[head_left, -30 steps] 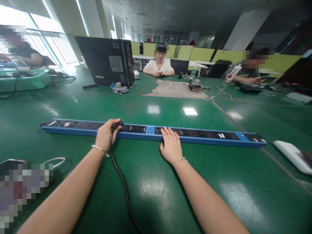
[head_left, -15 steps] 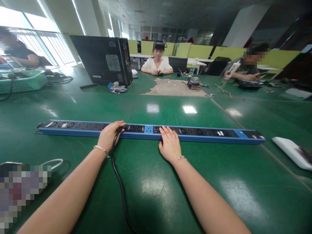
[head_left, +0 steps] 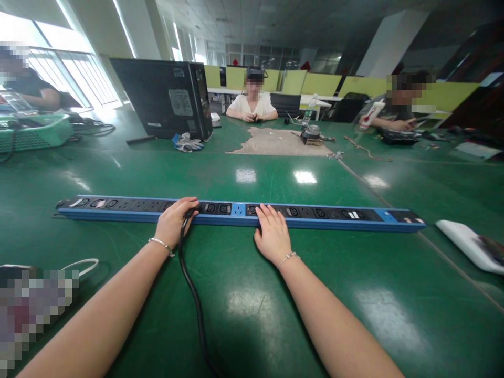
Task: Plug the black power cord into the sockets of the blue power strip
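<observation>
A long blue power strip (head_left: 334, 224) with a row of black sockets lies across the green table in front of me. My left hand (head_left: 171, 223) is closed round the plug (head_left: 191, 212) of a black power cord (head_left: 193, 294), at a socket left of the blue outlet. The fingers partly hide the plug, so how deep it sits cannot be made out. From there the cord hangs toward me over the tabletop. Right of the blue outlet, my right hand (head_left: 272, 233) rests on the strip, its fingers stretched flat over the top.
A black computer case (head_left: 157, 97) stands at the back left, with gloves (head_left: 187, 142) beside it. At far left is a green basket (head_left: 39, 131). A white object (head_left: 468, 244) lies beyond the strip's right end. Several people sit around the table, one opposite (head_left: 252, 107).
The whole view has shifted very slightly. Both hands keep their places on the strip, the left one still on the plug.
</observation>
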Tool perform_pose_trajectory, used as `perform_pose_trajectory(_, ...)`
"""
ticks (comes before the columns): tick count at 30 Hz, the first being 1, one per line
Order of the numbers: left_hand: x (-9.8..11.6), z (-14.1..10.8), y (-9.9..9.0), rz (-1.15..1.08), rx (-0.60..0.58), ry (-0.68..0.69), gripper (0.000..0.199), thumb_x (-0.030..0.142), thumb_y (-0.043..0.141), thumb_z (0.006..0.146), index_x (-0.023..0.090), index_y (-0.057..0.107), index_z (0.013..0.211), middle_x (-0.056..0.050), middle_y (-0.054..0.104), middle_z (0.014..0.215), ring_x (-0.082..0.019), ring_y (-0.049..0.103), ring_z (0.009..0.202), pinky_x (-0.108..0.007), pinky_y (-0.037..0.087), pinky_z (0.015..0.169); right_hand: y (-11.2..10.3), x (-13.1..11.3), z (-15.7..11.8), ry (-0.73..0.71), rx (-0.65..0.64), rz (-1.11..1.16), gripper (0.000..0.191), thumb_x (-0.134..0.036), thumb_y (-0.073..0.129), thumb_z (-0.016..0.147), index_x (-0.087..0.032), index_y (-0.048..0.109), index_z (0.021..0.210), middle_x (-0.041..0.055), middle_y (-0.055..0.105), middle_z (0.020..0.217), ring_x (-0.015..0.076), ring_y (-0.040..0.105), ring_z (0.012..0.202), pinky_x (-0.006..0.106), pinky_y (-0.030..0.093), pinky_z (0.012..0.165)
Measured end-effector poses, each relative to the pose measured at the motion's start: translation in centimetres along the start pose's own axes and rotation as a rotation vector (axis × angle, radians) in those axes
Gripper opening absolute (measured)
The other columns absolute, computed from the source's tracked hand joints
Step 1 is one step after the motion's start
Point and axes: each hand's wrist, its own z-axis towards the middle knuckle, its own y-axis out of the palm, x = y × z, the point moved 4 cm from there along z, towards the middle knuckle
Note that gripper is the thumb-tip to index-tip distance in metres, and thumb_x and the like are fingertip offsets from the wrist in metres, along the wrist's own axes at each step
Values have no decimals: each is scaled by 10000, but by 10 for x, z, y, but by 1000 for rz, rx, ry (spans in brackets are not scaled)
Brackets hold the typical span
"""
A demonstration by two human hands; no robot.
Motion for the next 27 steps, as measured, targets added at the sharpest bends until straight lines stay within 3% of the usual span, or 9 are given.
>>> perform_pose_trajectory(5,1,1,1,-67,80,-8,181,276,516,818,207,603,961,-64,647,1072,-178,610,978,-336,473,893,-1,1,0,-4,0,9,540,-171,464,791,-145,428,1329,76,417,1405,205,290,1326,411,200,1104)
perform_pose_trajectory(9,11,7,-15,-115,389,-128,193,270,552,813,198,579,990,-74,651,1067,-178,603,1007,-359,454,928,-1,0,0,2,-6,19,543,-174,459,792,-145,424,1333,64,404,1416,206,285,1328,404,188,1108)
perform_pose_trajectory(10,17,9,-18,-124,417,-144,211,275,565,808,200,576,1005,-71,651,1076,-177,600,1018,-361,451,935,-1,0,0,6,-7,20,541,-176,458,794,-144,425,1332,62,404,1416,207,285,1328,404,184,1109)
perform_pose_trajectory(11,26,13,-17,-137,388,-132,220,284,578,801,205,579,1007,-62,657,1071,-175,605,1010,-357,454,932,-1,0,0,10,-7,21,539,-177,457,795,-143,426,1332,61,403,1416,207,284,1328,404,180,1110)
perform_pose_trajectory(14,57,25,0,-180,138,-50,238,318,608,780,224,603,1000,-27,679,1040,-168,632,955,-334,480,893,0,0,0,17,-8,24,538,-176,456,794,-136,426,1330,61,400,1418,208,282,1329,404,171,1113)
perform_pose_trajectory(18,80,34,30,-209,-50,-92,265,282,608,770,224,614,1029,-24,686,1021,-159,646,889,-301,497,840,0,0,0,1,-14,30,543,-173,461,791,-133,423,1331,62,399,1419,208,280,1330,399,170,1114)
perform_pose_trajectory(22,84,39,49,-220,-139,-135,269,243,593,763,223,612,1031,-16,692,963,-152,644,841,-279,500,791,0,0,0,-3,-4,35,542,-176,462,791,-134,425,1329,66,402,1416,211,284,1329,397,168,1114)
perform_pose_trajectory(27,85,40,53,-194,-174,-170,271,224,565,770,213,601,1039,-20,690,907,-148,637,775,-272,499,736,0,0,0,1,2,39,539,-173,458,790,-133,428,1327,68,406,1414,211,290,1327,394,165,1115)
